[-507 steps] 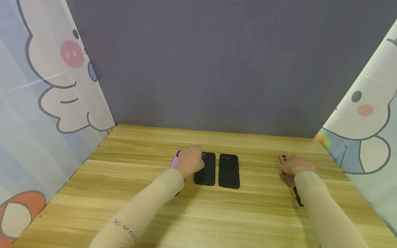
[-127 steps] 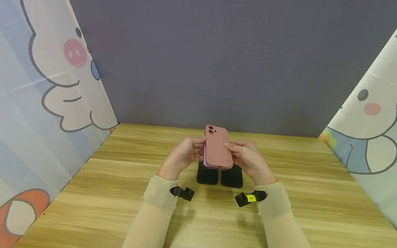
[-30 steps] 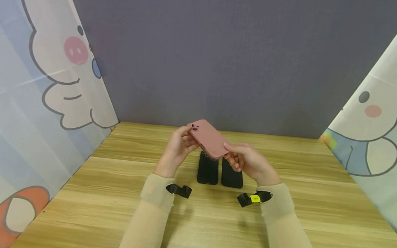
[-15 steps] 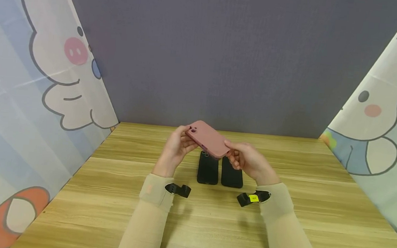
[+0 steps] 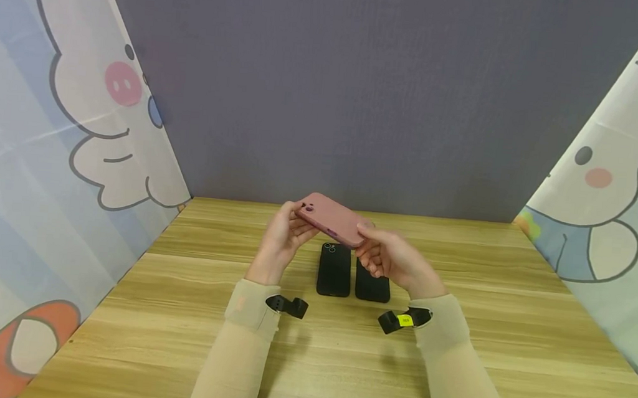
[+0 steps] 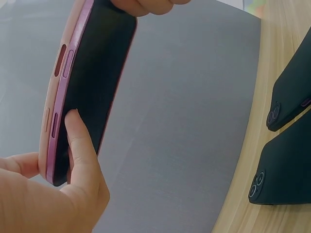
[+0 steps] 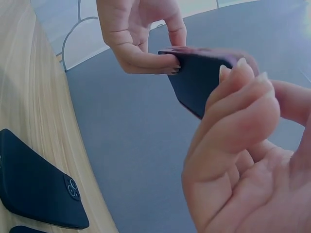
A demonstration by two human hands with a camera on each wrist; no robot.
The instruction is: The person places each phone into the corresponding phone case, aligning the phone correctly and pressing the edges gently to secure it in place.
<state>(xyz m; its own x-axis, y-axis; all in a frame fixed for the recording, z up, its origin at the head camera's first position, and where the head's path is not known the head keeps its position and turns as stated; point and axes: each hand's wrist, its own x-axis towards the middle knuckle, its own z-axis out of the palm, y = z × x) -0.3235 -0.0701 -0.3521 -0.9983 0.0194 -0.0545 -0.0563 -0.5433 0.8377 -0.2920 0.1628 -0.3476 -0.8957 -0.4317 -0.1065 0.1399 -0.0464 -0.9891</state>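
Observation:
A pink phone case (image 5: 331, 217) lies over the back of a purple phone (image 6: 55, 132), both held tilted above the table between the hands. In the left wrist view the purple side of the phone runs alongside the case's edge, and its dark screen faces that camera. My left hand (image 5: 281, 236) pinches the camera end between thumb and fingers. My right hand (image 5: 395, 258) pinches the opposite end, thumb on the case and fingers curled beneath. Below them, a black phone or case with two camera rings (image 5: 334, 272) and another black one (image 5: 373, 284) lie on the table.
The wooden table (image 5: 175, 312) ends at a grey upright panel (image 5: 360, 102) behind. Printed curtains with cartoon animals (image 5: 99, 132) flank both sides. A black strap with a loose end hangs at each wrist, the right strap (image 5: 402, 320) bearing a yellow label.
The purple phone and pink case, earlier apart on the table, are now held together. Over the last second they have turned to lie more crosswise, and my right thumb has shifted slightly up and left.

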